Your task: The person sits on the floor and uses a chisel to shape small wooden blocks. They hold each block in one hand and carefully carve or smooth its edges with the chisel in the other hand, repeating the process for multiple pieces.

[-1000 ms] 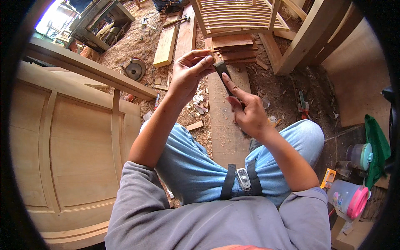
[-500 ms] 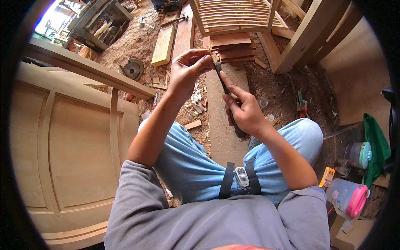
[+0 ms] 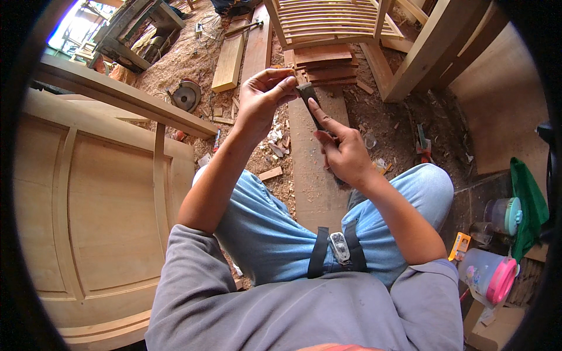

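My right hand point(image 3: 344, 151) is closed round a dark chisel point(image 3: 308, 96), with the index finger stretched along its flat blade. The blade's tip points up and away from me, close to the left fingertips. My left hand point(image 3: 268, 93) pinches a small piece of reddish wood point(image 3: 300, 76) between thumb and fingers; most of it is hidden. The chisel's tip is at this piece, though I cannot tell whether they touch. Beyond both hands lies a stack of reddish-brown wooden pieces point(image 3: 325, 57) on a long board point(image 3: 316, 199) that runs between my legs.
A panelled wooden door point(image 3: 117, 210) fills the left side. A circular saw point(image 3: 187, 95) and a hammer point(image 3: 244, 27) lie farther off. A slatted wooden frame point(image 3: 333, 20) stands ahead. Plastic tubs point(image 3: 483, 275) and a green cloth point(image 3: 525, 199) are at right. Shavings cover the floor.
The chisel has turned in my right hand, so its flat blade face shows more now. My left hand stays almost where it was, still pinching the small piece.
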The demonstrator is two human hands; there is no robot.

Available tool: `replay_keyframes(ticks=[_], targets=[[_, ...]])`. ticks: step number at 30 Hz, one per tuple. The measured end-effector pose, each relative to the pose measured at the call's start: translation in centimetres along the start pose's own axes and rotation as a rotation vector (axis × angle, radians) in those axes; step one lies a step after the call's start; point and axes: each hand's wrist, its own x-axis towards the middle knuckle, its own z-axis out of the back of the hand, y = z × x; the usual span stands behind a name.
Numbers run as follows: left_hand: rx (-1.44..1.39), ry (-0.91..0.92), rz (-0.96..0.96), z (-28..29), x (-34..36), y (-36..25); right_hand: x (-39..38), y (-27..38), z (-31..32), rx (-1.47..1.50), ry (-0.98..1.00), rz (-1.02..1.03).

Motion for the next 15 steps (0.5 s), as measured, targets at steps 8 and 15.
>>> replay_keyframes(ticks=[8,15], targets=[[0.034,0.006,-0.006,0.02,0.35,0.43,-0.15,-0.04,-0.17,0.343,0.066,-0.16],[0.007,-0.001,-0.004,-0.04,0.2,0.35,0.19,-0.42,0.19,-0.001,0.009,-0.061]])
